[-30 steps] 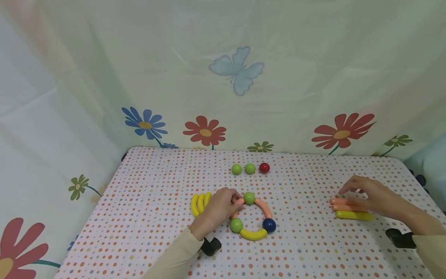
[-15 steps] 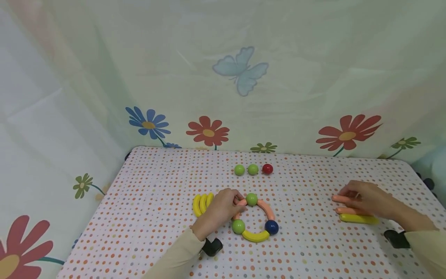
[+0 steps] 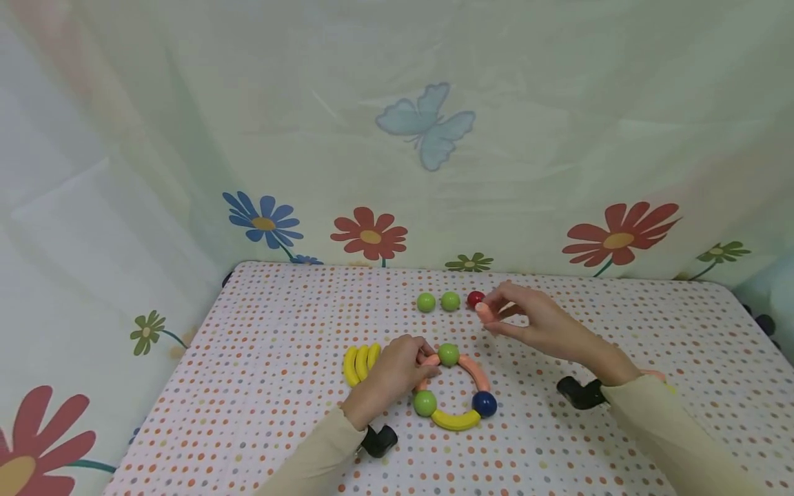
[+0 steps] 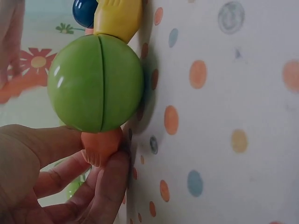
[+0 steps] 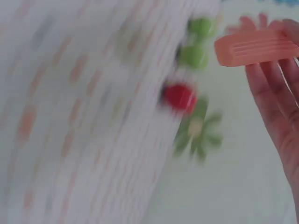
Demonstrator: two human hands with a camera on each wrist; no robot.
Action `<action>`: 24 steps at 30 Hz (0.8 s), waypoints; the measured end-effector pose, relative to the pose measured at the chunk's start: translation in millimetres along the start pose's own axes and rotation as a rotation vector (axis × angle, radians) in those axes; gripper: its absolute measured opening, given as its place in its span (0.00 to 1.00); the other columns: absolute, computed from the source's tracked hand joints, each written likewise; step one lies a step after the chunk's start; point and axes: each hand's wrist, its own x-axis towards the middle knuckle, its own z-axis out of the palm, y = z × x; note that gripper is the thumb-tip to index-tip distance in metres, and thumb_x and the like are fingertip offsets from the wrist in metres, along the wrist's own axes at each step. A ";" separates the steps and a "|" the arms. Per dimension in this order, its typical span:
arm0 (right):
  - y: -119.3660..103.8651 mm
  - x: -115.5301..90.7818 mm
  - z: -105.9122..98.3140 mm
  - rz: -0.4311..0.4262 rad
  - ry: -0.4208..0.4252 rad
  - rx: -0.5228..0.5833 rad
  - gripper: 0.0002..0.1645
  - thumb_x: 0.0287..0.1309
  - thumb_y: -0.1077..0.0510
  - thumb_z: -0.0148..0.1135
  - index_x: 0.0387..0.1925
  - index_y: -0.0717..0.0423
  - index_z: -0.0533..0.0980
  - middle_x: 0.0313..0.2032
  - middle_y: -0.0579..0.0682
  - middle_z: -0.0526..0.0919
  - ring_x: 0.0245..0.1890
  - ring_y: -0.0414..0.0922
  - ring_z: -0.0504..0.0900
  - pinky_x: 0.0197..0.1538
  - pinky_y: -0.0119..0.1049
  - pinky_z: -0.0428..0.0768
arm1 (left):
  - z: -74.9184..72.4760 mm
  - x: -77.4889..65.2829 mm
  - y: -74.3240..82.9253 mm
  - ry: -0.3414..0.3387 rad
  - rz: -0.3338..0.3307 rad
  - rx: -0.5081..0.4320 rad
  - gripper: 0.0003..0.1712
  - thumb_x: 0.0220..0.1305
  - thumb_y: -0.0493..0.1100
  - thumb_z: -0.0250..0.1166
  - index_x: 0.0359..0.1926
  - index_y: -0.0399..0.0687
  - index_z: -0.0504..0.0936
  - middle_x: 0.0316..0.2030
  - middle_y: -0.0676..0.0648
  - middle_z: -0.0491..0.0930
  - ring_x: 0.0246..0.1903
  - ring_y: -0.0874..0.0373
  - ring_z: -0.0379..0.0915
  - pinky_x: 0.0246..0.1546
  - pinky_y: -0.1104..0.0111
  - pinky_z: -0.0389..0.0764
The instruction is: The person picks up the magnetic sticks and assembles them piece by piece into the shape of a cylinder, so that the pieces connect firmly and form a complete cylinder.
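I am counting three yellow sticks (image 3: 362,362) lying beside the left hand (image 3: 395,368), which is pinching one of two coral arcs (image 4: 102,147) in a ring (image 3: 475,374) on the dotted table (image 3: 291,331); two green ring balls (image 3: 424,403), one blue ball (image 3: 484,404) and one yellow arc (image 3: 455,420) are completing it. Behind, two loose green balls (image 3: 426,302) and one red ball (image 3: 474,298) are sitting in a row. The right hand (image 3: 538,318) is pinching one coral stick (image 5: 252,48) above the table, near the red ball. Farther right, probably one coral bar (image 3: 655,375) and one yellow bar (image 3: 671,388) are lying mostly hidden behind the right sleeve (image 3: 676,430). Compared with half a second ago, the right hand is hanging left of that pile; the left is staying put. The held stick is showing parallel grooves near its blunt end.
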 end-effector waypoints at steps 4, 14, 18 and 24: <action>-13.8 18.4 26.3 -0.036 0.012 0.169 0.16 0.63 0.69 0.71 0.50 0.61 0.79 0.47 0.50 0.84 0.48 0.49 0.86 0.54 0.47 0.85 | 0.9 0.3 0.5 -0.002 0.002 -0.005 0.10 0.65 0.40 0.75 0.43 0.40 0.86 0.29 0.54 0.76 0.22 0.65 0.70 0.26 0.74 0.72; -17.0 23.3 54.8 0.098 0.097 0.340 0.18 0.64 0.69 0.70 0.54 0.67 0.77 0.49 0.58 0.83 0.50 0.54 0.85 0.54 0.39 0.84 | 1.4 1.1 0.4 -0.006 -0.004 0.016 0.11 0.65 0.40 0.75 0.44 0.38 0.86 0.30 0.52 0.76 0.23 0.64 0.70 0.26 0.74 0.72; -13.3 15.6 58.1 0.148 0.098 0.352 0.18 0.65 0.69 0.69 0.55 0.68 0.77 0.50 0.59 0.83 0.51 0.53 0.84 0.54 0.37 0.84 | 1.8 1.7 0.3 -0.007 0.000 0.011 0.11 0.65 0.40 0.76 0.44 0.38 0.86 0.28 0.53 0.76 0.22 0.64 0.70 0.25 0.74 0.72; -7.0 10.3 64.8 0.153 0.092 0.349 0.18 0.64 0.70 0.69 0.54 0.66 0.76 0.50 0.57 0.83 0.50 0.52 0.84 0.54 0.38 0.84 | 1.7 2.9 1.1 -0.009 -0.015 -0.001 0.11 0.65 0.39 0.76 0.43 0.38 0.86 0.26 0.53 0.76 0.17 0.65 0.70 0.22 0.75 0.70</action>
